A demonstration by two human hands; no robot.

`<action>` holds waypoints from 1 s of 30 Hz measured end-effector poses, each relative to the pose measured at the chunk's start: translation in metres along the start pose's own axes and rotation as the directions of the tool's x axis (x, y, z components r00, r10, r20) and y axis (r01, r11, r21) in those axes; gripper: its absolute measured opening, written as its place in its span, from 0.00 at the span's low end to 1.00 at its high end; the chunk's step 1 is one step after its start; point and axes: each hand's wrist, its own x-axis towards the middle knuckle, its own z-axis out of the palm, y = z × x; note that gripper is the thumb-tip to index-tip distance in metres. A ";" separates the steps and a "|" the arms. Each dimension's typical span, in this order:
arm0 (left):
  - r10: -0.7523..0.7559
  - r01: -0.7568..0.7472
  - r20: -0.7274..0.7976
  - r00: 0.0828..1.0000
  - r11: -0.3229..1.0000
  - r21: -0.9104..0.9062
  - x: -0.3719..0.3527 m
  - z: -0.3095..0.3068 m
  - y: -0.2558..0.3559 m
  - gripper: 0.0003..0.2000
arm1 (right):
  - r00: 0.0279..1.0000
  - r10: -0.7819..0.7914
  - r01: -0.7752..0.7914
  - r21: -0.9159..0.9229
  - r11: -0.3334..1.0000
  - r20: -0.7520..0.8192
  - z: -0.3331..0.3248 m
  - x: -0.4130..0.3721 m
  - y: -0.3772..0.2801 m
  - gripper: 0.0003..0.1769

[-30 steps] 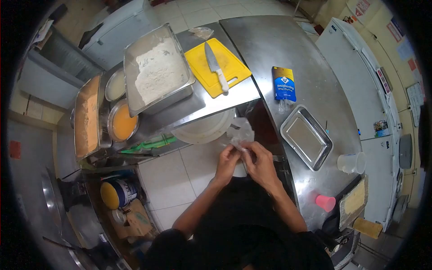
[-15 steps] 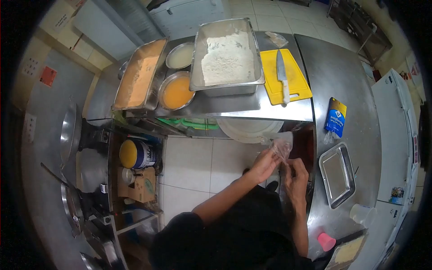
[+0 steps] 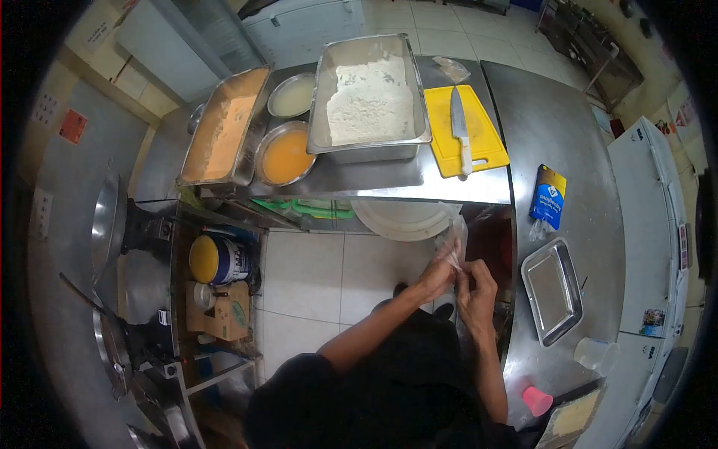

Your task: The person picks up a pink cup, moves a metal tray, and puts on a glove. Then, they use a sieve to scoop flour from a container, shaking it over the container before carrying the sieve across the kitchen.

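A thin clear plastic glove (image 3: 458, 233) covers the fingers of my left hand (image 3: 436, 278), its loose end standing up beyond them. The fingers under the film look stretched out, though the plastic blurs their outline. My right hand (image 3: 477, 288) is closed in a pinch on the edge of the glove, close beside the left wrist. Both hands are over the floor gap between the counters, below the front edge of the steel table. On the right counter lies a blue and yellow packet (image 3: 548, 197) with clear plastic sticking out of its lower end.
Along the steel table stand a flour pan (image 3: 370, 105), a pan of orange powder (image 3: 224, 127), a bowl of orange liquid (image 3: 286, 156) and a pale bowl (image 3: 293, 97). A knife (image 3: 458, 123) lies on a yellow cutting board (image 3: 486, 127). A steel tray (image 3: 552, 292) and pink cup (image 3: 536, 400) are right.
The plastic glove has become more upright and sits further over my left fingers. Both hands have shifted slightly left, and the whole view has moved a little.
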 end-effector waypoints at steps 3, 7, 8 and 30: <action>-0.109 0.104 -0.018 0.994 0.979 -0.176 0.015 -0.015 -0.006 0.39 | 0.998 -0.001 0.001 0.002 1.000 0.066 0.006 -0.002 -0.001 0.04; -0.098 0.100 0.024 0.995 0.981 -0.168 0.009 -0.007 0.008 0.48 | 0.995 0.035 -0.035 0.002 0.999 0.094 0.019 -0.006 -0.001 0.05; -0.102 0.097 -0.029 0.994 0.985 -0.140 0.008 -0.001 0.013 0.50 | 0.993 0.052 -0.055 0.024 0.998 0.103 0.018 -0.006 -0.008 0.04; 0.605 -0.366 -0.135 0.784 0.628 0.687 0.039 -0.137 0.019 0.12 | 0.968 0.248 -0.251 0.152 0.956 0.035 -0.053 0.028 0.097 0.05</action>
